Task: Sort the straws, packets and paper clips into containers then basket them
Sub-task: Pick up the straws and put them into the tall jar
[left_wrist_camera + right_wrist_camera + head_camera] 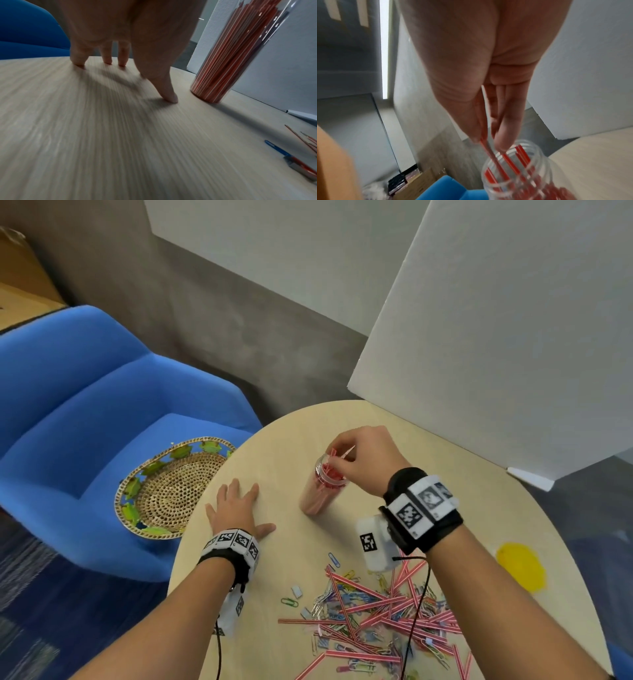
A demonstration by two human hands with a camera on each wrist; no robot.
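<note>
A tall clear jar (322, 487) (240, 51) (517, 170) full of red-striped straws stands mid-table. My right hand (346, 460) (488, 139) hovers over its mouth, thumb and fingers pinching a few straws (485, 143) whose lower ends dip into the jar. My left hand (236, 508) (123, 67) lies flat on the table left of the jar, fingers spread, holding nothing. A mixed heap of straws (376, 611), coloured paper clips (329, 607) and small packets (296, 591) covers the near part of the table.
A woven basket (171, 491) with green trim sits on the blue armchair (85, 422) left of the round wooden table (513, 508). A yellow patch (522, 566) shows at the table's right. White foam boards (496, 337) stand behind.
</note>
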